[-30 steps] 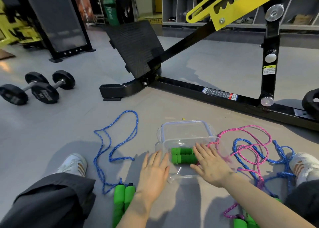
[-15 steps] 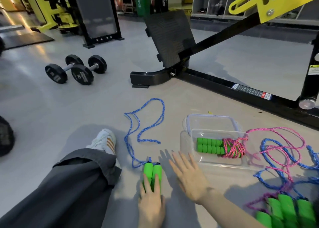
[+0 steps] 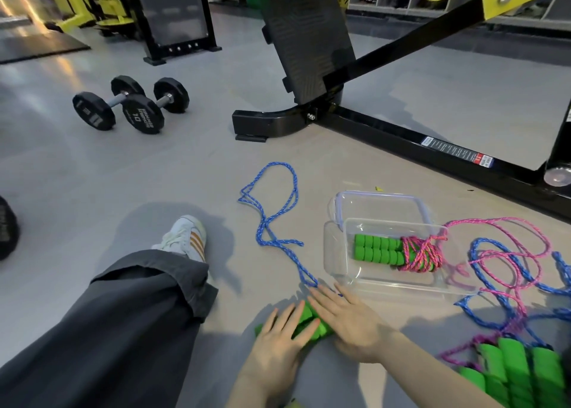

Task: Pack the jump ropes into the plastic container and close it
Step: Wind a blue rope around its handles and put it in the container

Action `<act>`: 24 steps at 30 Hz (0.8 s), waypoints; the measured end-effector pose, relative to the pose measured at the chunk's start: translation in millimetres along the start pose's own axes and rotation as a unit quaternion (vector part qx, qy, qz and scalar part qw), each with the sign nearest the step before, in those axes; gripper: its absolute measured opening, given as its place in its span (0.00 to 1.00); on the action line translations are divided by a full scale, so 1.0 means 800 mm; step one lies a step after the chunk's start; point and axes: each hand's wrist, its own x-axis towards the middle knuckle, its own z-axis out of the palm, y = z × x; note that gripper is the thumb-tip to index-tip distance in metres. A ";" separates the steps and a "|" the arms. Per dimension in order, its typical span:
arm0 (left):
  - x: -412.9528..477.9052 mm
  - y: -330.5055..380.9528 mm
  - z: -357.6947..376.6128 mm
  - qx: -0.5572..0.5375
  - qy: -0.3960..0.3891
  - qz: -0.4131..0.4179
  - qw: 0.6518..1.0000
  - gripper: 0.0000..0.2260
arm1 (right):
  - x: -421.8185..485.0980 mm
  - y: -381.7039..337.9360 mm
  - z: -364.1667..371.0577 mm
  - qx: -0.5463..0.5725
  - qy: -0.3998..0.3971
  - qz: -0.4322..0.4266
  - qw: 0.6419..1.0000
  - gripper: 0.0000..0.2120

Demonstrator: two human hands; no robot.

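Jump ropes (image 3: 482, 243) of braided cord with green foam handles lie on the grey floor (image 3: 92, 175) before one black steel machine frame (image 3: 401, 135), two black dumbbells (image 3: 129, 107) well apart at the left. There is a pink-and-blue tangle (image 3: 509, 265) at the right, its count impossible to tell, one loose blue rope (image 3: 261, 233), and one pink rope (image 3: 420, 253) wound round its two handles inside the one clear plastic container (image 3: 333, 253), which is open, its one clear lid (image 3: 383, 206) touching the far side. Left hand (image 3: 278, 345) and right hand (image 3: 349, 324) rest flat on the blue rope's two handles (image 3: 304, 313) just beside the container, fingers straight and slightly spread.
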 end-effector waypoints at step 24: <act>0.012 -0.033 0.004 0.065 0.090 -0.032 0.993 0.24 | 0.012 0.008 -0.008 0.118 -0.071 0.014 0.990 0.40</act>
